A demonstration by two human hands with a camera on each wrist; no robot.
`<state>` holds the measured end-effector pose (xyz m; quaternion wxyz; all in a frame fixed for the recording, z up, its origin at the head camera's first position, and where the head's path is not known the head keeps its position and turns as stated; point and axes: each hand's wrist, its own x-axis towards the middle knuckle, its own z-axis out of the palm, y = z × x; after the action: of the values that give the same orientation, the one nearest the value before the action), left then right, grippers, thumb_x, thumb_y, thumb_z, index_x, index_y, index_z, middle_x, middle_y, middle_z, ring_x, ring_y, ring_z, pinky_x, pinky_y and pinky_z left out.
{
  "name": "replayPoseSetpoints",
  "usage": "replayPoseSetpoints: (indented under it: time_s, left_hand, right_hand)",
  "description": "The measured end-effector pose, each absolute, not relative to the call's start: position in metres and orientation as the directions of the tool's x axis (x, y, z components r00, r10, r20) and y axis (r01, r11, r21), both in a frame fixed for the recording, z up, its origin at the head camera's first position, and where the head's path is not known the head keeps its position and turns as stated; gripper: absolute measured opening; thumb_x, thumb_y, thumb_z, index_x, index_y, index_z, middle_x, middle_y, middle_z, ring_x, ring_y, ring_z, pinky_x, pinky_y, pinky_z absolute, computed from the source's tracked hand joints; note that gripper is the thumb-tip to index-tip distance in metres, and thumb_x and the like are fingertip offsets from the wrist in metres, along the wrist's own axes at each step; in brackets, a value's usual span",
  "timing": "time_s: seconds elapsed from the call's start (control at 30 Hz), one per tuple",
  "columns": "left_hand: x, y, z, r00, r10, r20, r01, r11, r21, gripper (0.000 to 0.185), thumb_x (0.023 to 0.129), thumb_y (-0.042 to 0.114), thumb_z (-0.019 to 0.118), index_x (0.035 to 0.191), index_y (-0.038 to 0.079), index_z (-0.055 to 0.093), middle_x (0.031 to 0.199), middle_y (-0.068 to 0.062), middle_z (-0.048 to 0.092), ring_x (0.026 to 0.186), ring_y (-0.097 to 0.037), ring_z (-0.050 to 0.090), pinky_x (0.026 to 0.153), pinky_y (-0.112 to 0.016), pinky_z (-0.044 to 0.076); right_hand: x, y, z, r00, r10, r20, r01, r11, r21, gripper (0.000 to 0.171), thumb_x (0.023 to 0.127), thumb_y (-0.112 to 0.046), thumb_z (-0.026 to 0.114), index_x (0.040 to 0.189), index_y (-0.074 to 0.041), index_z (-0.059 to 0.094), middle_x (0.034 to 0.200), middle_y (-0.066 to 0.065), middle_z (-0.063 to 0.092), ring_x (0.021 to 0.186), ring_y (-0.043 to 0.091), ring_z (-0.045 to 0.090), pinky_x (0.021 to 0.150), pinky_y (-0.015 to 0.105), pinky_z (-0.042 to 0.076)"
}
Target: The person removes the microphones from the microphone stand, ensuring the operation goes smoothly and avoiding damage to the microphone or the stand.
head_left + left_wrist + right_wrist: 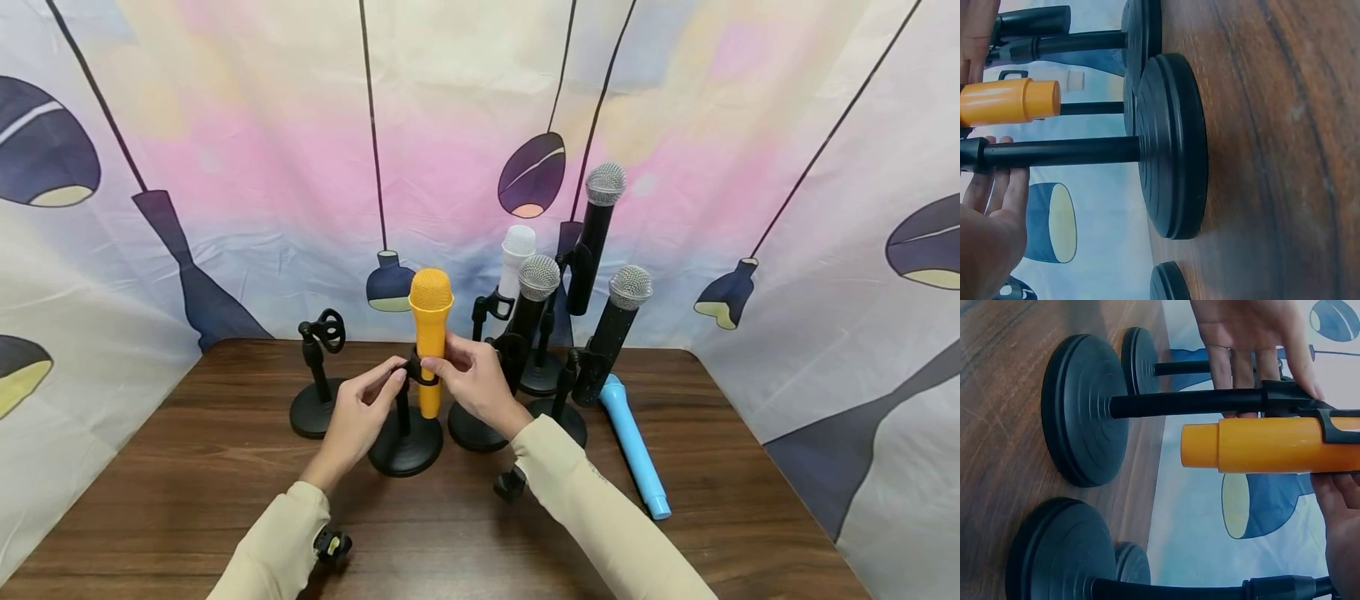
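A yellow microphone (431,333) stands upright in the clip (415,372) of a black desk stand (406,446) at the middle of the wooden table (187,483). My right hand (438,362) grips the microphone's body at clip height. My left hand (393,379) pinches the clip from the left, its thumb on the clip (1291,397) and its fingers (1241,359) behind the pole. The microphone's lower end (1260,445) hangs free beside the pole (1060,152), above the round base (1172,144).
An empty stand (318,375) is at the left. Behind my right hand, a white microphone (516,258) and three black ones (596,225) sit in stands. A light blue microphone (633,446) lies flat at the right. Printed cloth walls the table.
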<state>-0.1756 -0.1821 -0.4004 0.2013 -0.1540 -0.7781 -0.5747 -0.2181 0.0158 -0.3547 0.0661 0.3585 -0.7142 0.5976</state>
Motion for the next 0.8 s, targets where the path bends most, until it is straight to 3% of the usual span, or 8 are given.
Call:
replayPoseSetpoints:
  time_s: [0.17,0.43,0.53,0.8]
  left_hand:
    - [-0.168,-0.18,-0.399,-0.856,0.024,0.517,0.495,0.332,0.803,0.029,0.105,0.015,0.06,0.132,0.009,0.068,0.129,-0.008,0.068,0.101,-0.012,0.068,0.08,-0.018,0.052]
    - [-0.158,-0.173,-0.396,-0.857,0.077,0.51,0.505,0.326,0.799,0.025,0.104,0.016,0.061,0.126,0.015,0.071,0.104,-0.006,0.075,0.081,-0.022,0.067,0.07,-0.026,0.054]
    - [-0.153,-0.17,-0.396,-0.858,0.096,0.505,0.506,0.334,0.795,0.025,0.104,0.016,0.061,0.126,0.015,0.072,0.108,-0.005,0.075,0.082,-0.02,0.068,0.07,-0.026,0.054]
    - [-0.141,-0.158,-0.392,-0.871,0.132,0.472,0.489,0.302,0.818,0.028,0.102,0.018,0.064,0.129,0.011,0.07,0.124,-0.004,0.07,0.106,-0.015,0.07,0.084,-0.029,0.057]
  right_hand:
    - [-0.21,0.02,-0.355,-0.728,-0.423,0.539,-0.607,0.033,-0.794,0.042,0.098,-0.011,0.069,0.137,-0.001,0.062,0.123,0.015,0.07,0.108,0.022,0.07,0.09,0.031,0.056]
    - [-0.198,0.034,-0.353,-0.718,-0.42,0.556,-0.631,0.054,-0.774,0.039,0.096,-0.008,0.07,0.133,0.002,0.064,0.121,0.017,0.07,0.107,0.026,0.071,0.089,0.033,0.057]
    - [-0.192,0.041,-0.354,-0.721,-0.429,0.545,-0.63,0.076,-0.773,0.043,0.096,-0.008,0.07,0.137,0.001,0.061,0.123,0.017,0.07,0.108,0.025,0.071,0.089,0.032,0.056]
    - [-0.181,0.058,-0.353,-0.705,-0.446,0.551,-0.644,0.077,-0.761,0.042,0.094,-0.005,0.072,0.134,0.003,0.063,0.12,0.016,0.071,0.105,0.025,0.072,0.087,0.032,0.057]
